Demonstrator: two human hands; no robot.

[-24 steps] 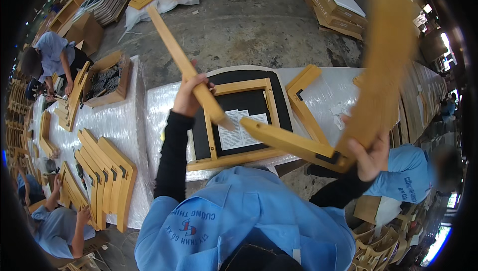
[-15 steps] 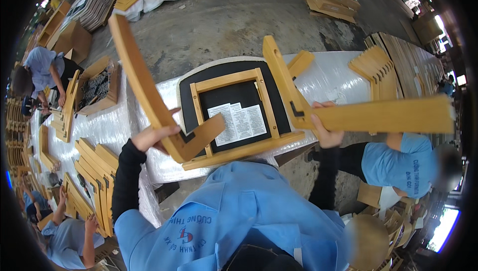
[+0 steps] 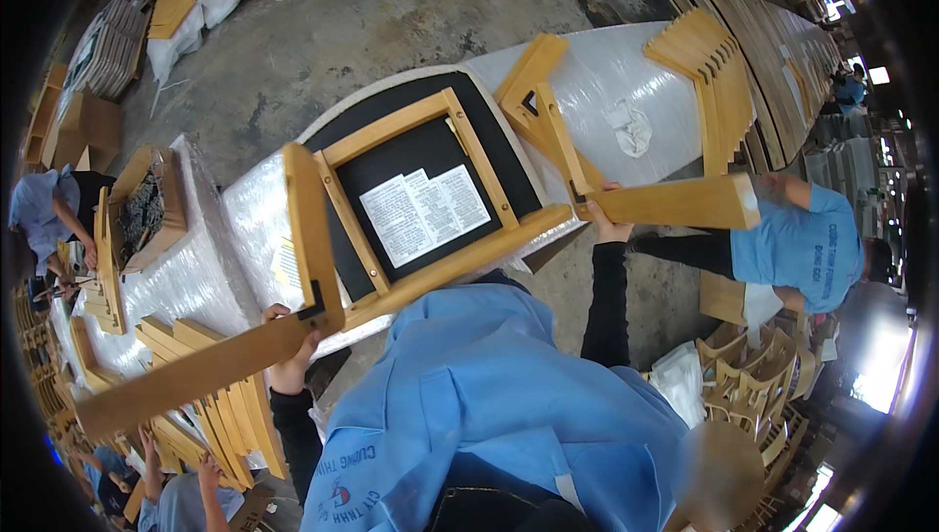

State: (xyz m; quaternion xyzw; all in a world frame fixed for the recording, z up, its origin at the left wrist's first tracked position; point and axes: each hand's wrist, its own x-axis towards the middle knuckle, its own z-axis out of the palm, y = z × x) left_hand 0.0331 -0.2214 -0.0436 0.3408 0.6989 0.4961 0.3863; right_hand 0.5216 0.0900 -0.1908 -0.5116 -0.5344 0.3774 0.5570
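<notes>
A film-wrapped table (image 3: 680, 131) runs across the view, and on it lies a black panel (image 3: 473, 94) with a pale edge. A wood frame (image 3: 383, 127) rests on the panel. The left bar (image 3: 196, 371), a bent wood piece, overlaps the panel's left side and reaches out to the lower left. The right bar (image 3: 680, 204), also bent, points one arm right; its other arm overlaps a third bar (image 3: 536, 61) beside the panel. White sheets (image 3: 425, 214) lie inside the frame. The left hand (image 3: 291, 366) grips the left bar near its corner; the right hand (image 3: 609, 225) grasps the right bar near its bend. A black bracket (image 3: 314, 299) shows at the left bar's corner.
</notes>
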